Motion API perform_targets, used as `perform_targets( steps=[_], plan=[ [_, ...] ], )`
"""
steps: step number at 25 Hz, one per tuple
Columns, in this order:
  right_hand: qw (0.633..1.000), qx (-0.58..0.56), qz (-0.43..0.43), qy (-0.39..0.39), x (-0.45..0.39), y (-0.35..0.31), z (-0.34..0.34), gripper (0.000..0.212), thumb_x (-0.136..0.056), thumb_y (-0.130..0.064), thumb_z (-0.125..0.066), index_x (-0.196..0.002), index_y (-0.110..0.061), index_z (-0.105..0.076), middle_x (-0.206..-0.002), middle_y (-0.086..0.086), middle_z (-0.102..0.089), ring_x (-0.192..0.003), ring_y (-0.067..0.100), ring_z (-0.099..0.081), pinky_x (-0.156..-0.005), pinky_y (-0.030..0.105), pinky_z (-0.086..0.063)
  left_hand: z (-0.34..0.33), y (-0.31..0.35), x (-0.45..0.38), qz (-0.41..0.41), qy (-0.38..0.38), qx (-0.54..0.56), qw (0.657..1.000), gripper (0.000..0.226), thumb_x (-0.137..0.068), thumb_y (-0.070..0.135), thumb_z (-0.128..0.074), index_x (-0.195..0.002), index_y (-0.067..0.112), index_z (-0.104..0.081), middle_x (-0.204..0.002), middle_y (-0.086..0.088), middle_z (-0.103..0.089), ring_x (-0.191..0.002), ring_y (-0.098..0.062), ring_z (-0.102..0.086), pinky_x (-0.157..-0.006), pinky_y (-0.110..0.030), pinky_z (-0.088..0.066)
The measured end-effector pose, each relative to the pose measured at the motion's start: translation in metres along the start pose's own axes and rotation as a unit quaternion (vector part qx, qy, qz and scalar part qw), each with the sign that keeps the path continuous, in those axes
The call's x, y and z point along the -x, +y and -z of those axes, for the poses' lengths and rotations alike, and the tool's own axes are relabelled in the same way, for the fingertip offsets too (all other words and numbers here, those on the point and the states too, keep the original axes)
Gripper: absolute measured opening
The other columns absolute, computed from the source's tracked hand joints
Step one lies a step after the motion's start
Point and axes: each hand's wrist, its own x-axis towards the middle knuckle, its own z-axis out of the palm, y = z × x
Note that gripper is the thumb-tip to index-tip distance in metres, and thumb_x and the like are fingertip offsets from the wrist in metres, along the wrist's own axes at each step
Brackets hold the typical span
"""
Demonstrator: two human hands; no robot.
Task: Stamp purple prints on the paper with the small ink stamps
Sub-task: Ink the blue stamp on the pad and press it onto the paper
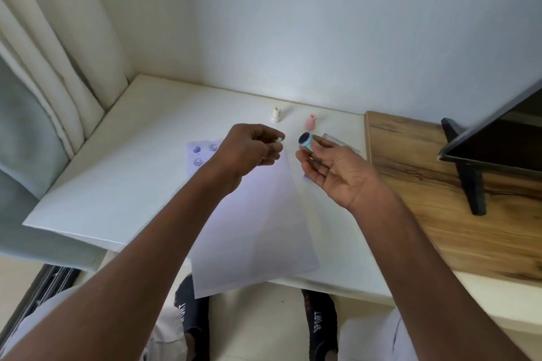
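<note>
A white sheet of paper (252, 220) lies on the white table (117, 173), its near end hanging over the front edge. Several purple prints (198, 150) mark its far left corner. My right hand (331, 173) holds a small teal stamp (306, 142) above the paper's far right corner, its dark inked face turned up and toward the left. My left hand (249, 151) is raised over the paper, fingers pinched on a small pale green cap (280, 140). Behind the paper a white stamp (276, 114) and a pink stamp (310, 121) stand upright.
A clear plastic packet (340, 141) lies behind my right hand. A wooden shelf (434, 184) adjoins the table on the right and bears a dark screen on a black stand (472, 173). Curtains (52, 67) hang at the left. My shoes (319, 325) show below the table edge.
</note>
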Motion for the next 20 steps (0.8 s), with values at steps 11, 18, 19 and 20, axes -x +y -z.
perform_targets(
  steps=[11, 18, 19, 20],
  plan=[
    [0.980, 0.149, 0.127, 0.030, -0.007, -0.006, -0.007, 0.027, -0.096, 0.006, -0.064, -0.114, -0.010, -0.078, -0.113, 0.010, -0.077, -0.087, 0.022, -0.081, -0.082, 0.030, -0.064, -0.034, -0.006, -0.014, 0.028, 0.001, 0.185, 0.982, 0.026, -0.088, -0.008, -0.072, -0.114, -0.004, -0.074, -0.112, -0.028, -0.075, -0.110, -0.042, -0.072, -0.097, -0.038, -0.059],
    [0.929, 0.286, 0.231, 0.052, -0.008, 0.000, -0.007, 0.025, -0.093, 0.001, -0.072, -0.112, -0.013, -0.080, -0.100, 0.003, -0.080, -0.083, 0.017, -0.080, -0.087, 0.039, -0.064, -0.029, -0.009, -0.014, -0.026, 0.021, 0.129, 0.991, 0.030, -0.082, -0.006, -0.080, -0.111, -0.008, -0.073, -0.104, -0.029, -0.075, -0.086, -0.031, -0.076, -0.081, -0.030, -0.065],
    [0.925, 0.294, 0.234, 0.051, -0.010, -0.001, -0.006, 0.025, -0.093, 0.000, -0.072, -0.112, -0.013, -0.080, -0.099, 0.004, -0.080, -0.083, 0.017, -0.080, -0.087, 0.039, -0.064, -0.028, -0.009, -0.014, -0.034, 0.021, 0.122, 0.992, 0.029, -0.081, -0.006, -0.080, -0.109, -0.009, -0.074, -0.101, -0.028, -0.076, -0.081, -0.027, -0.075, -0.077, -0.028, -0.064],
    [0.923, 0.302, 0.235, 0.048, -0.011, 0.000, -0.005, 0.024, -0.093, 0.000, -0.072, -0.112, -0.012, -0.080, -0.098, 0.005, -0.080, -0.083, 0.017, -0.080, -0.087, 0.039, -0.064, -0.028, -0.011, -0.015, -0.041, 0.020, 0.115, 0.992, 0.027, -0.081, -0.005, -0.081, -0.107, -0.009, -0.075, -0.098, -0.027, -0.077, -0.077, -0.025, -0.076, -0.074, -0.026, -0.064]
  ],
)
